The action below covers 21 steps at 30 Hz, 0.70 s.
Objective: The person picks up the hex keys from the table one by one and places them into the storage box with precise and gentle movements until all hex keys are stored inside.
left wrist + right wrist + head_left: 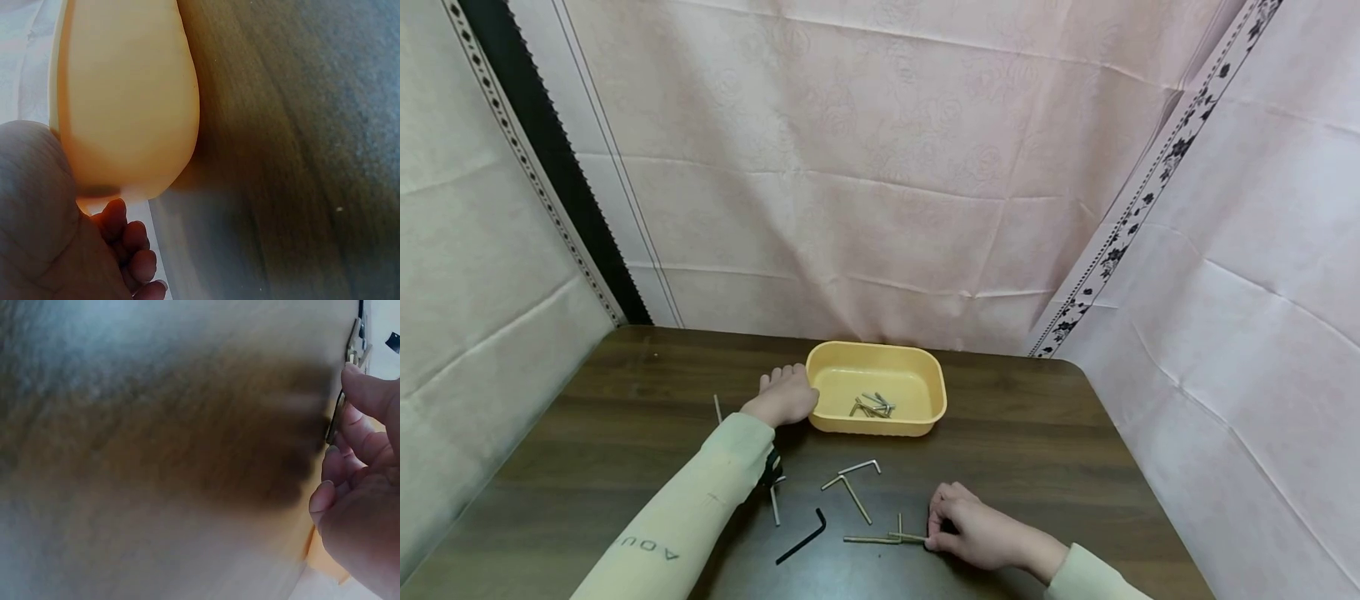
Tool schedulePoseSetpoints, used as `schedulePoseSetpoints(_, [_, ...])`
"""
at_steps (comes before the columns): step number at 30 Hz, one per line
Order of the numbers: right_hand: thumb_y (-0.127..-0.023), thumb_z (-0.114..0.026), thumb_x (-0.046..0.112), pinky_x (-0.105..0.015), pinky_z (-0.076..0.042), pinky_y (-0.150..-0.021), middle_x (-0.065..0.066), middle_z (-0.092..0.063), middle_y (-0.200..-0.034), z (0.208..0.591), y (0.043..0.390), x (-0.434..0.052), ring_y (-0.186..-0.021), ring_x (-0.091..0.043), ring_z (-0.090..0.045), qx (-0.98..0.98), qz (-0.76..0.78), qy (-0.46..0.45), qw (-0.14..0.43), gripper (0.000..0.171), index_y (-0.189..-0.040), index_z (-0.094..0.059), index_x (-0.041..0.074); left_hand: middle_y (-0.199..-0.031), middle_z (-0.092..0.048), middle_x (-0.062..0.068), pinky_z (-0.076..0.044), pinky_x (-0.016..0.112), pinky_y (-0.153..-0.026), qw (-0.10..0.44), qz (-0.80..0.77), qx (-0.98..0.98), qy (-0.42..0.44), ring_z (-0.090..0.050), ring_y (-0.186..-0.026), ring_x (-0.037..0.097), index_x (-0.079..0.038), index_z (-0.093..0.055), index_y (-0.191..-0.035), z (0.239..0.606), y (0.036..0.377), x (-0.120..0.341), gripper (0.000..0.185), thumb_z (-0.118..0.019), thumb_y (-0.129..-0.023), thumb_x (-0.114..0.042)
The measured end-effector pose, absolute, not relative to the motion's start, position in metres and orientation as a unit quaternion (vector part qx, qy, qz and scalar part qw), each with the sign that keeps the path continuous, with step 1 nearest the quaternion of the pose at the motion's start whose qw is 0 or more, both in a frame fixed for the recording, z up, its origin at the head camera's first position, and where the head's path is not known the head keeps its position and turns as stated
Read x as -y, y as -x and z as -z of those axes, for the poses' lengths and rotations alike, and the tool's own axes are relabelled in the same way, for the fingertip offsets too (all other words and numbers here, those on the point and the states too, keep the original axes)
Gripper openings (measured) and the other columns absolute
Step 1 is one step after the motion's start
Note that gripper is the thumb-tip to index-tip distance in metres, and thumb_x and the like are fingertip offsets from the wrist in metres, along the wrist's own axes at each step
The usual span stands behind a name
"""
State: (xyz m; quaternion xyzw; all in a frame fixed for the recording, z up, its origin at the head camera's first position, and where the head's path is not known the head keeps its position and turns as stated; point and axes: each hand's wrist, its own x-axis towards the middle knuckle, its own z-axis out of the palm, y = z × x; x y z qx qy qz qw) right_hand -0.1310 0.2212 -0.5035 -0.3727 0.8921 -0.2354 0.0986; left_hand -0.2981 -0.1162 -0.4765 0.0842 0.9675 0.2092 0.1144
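A yellow plastic tray [925, 412] stands at the back middle of the dark wooden table, with several small hex keys [872, 407] lying in it. My left hand [784, 393] rests against the tray's left end, its fingers [132, 251] loosely curled beside the tray wall [131, 100]. Near the front edge my right hand [931, 540] pinches the end of a brass-coloured hex key [880, 539] that lies on the table. In the right wrist view the fingertips [365, 387] sit at a thin key [336, 419], and the image is blurred.
Loose hex keys lie between the hands: a black one [801, 537], a silver one [859, 467], a brass one [852, 493], one by my left sleeve [773, 505] and one at far left [718, 408]. Pink cloth walls surround the table.
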Motion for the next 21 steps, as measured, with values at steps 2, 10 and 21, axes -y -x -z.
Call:
schedulePoseSetpoints(2, [-0.092, -0.066, 0.031, -0.026, -0.039, -0.082, 0.013, -0.048, -0.095, 0.502, 0.132, -0.223, -0.093, -0.005, -0.041, -0.896, 0.237, 0.365, 0.091, 0.012, -0.083, -0.059, 0.029, -0.115, -0.046, 0.018, -0.024, 0.050, -0.090, 0.114, -0.211, -0.967, -0.084, -0.037, -0.103, 0.034, 0.006, -0.039, -0.134, 0.475, 0.298, 0.116, 0.052, -0.043, -0.096, -0.029])
schedulePoseSetpoints(10, [-0.092, -0.066, 0.023, -0.027, -0.039, -0.078, 0.011, -0.050, -0.093, 0.489, 0.151, -0.224, -0.088, -0.009, -0.043, -0.909, 0.254, 0.331, 0.014, 0.014, -0.084, -0.055, 0.025, -0.112, -0.046, 0.017, -0.025, 0.048, -0.087, 0.117, -0.216, -0.966, -0.086, -0.037, -0.100, 0.034, 0.005, -0.040, -0.134, 0.473, 0.297, 0.116, 0.050, -0.042, -0.096, -0.028])
schedulePoseSetpoints(21, [-0.093, -0.066, 0.021, -0.034, -0.038, -0.078, 0.008, -0.051, -0.091, 0.447, 0.201, -0.212, -0.088, -0.014, -0.042, -0.926, 0.259, 0.270, -0.052, 0.014, -0.084, -0.055, 0.020, -0.114, -0.046, 0.018, -0.024, 0.049, -0.089, 0.120, -0.216, -0.966, -0.080, -0.037, -0.101, 0.034, 0.006, -0.039, -0.134, 0.473, 0.296, 0.115, 0.051, -0.043, -0.097, -0.029])
